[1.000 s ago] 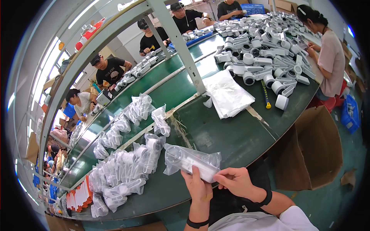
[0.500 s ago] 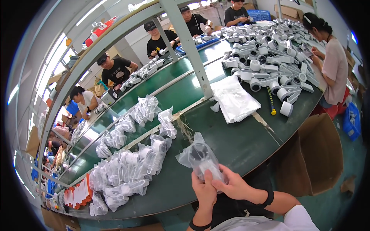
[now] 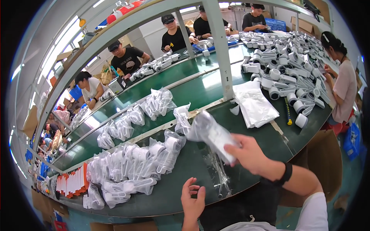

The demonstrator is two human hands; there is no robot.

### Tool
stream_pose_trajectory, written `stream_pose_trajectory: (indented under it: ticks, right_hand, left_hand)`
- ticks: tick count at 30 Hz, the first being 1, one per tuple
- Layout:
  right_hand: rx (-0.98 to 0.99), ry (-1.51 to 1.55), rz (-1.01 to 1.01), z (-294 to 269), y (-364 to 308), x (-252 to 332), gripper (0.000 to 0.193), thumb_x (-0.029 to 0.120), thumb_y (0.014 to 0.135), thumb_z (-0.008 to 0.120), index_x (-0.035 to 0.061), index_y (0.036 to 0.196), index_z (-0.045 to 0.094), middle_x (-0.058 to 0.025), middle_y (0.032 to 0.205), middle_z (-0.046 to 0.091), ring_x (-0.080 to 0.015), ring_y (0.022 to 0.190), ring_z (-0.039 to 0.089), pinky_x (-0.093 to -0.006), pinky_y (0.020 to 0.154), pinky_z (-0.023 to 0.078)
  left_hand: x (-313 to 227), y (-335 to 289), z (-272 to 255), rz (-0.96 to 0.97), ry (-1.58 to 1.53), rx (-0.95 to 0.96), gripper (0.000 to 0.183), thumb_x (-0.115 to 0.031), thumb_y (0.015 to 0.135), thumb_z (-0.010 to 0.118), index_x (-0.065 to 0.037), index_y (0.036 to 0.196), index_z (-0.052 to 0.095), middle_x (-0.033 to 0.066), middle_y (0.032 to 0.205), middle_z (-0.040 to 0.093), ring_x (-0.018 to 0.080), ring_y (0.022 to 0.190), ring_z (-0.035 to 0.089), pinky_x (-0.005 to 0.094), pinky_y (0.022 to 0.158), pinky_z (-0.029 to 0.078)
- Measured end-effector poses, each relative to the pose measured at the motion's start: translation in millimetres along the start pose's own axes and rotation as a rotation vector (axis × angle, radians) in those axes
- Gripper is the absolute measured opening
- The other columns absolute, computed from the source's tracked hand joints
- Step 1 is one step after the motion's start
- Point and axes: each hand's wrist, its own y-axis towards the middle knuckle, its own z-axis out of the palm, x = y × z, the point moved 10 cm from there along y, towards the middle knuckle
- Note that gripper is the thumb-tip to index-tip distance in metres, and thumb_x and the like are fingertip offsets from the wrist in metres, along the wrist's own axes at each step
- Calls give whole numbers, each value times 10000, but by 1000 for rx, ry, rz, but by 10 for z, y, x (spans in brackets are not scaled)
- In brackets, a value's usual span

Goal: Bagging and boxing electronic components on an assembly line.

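My right hand (image 3: 248, 154) grips a clear plastic bag with a white part inside (image 3: 210, 133), held above the green table (image 3: 192, 188) and stretched out to the left. My left hand (image 3: 194, 200) hovers near the table's front edge, fingers spread, holding nothing. Just left of the held bag lies a pile of bagged white parts (image 3: 131, 169).
A stack of flat clear bags (image 3: 254, 106) lies to the right of a grey post (image 3: 219, 50). Loose white parts (image 3: 293, 69) cover the far right of the table. More bagged parts (image 3: 154, 106) sit on the conveyor belt. Several people work along the far side and at the right. A cardboard box (image 3: 320, 165) stands at my right.
Both hands were on the bag near my body. Now my left hand has let go and my right hand has carried the bag forward and left toward the pile.
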Motion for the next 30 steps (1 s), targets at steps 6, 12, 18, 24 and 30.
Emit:
stream_pose_trajectory:
  ticks: [6,12,18,24,30]
  right_hand:
    - [-332,-828,-338,39,1130,71,363,220,833,591,-6,1115,558,-234,901,649,-385,819,637,-459,714,502]
    - [-263,-1149,-298,617,1694,-303,370,209,850,580,-9,1140,505,-219,944,641,-411,873,623,-478,764,507]
    - [-200,-1214,-253,1067,1913,-392,384,250,831,607,-18,1088,509,-240,1004,619,-411,880,631,-465,752,520]
    - [-121,-1288,-295,1226,2360,-467,453,308,761,644,-34,1037,536,-255,995,609,-406,885,635,-453,754,529]
    - [-310,-1373,-240,934,2825,-343,431,265,719,649,-5,1045,570,-228,988,612,-383,870,643,-449,761,528]
  left_hand:
    - [452,134,-307,-137,24,-132,269,-31,866,610,22,1123,555,83,977,624,67,734,567,193,612,451]
    - [417,100,-329,-81,41,-155,165,-16,865,606,31,1023,593,49,845,632,57,683,572,189,566,451]
    - [417,105,-380,-79,41,-164,148,-12,856,602,47,992,605,80,846,659,94,695,608,211,594,487]
    - [397,115,-371,-93,21,-148,144,-22,852,609,49,977,615,83,834,659,100,695,618,219,600,497]
    - [365,97,-406,-91,66,-177,158,-45,844,628,17,990,626,99,809,645,140,672,620,252,609,500]
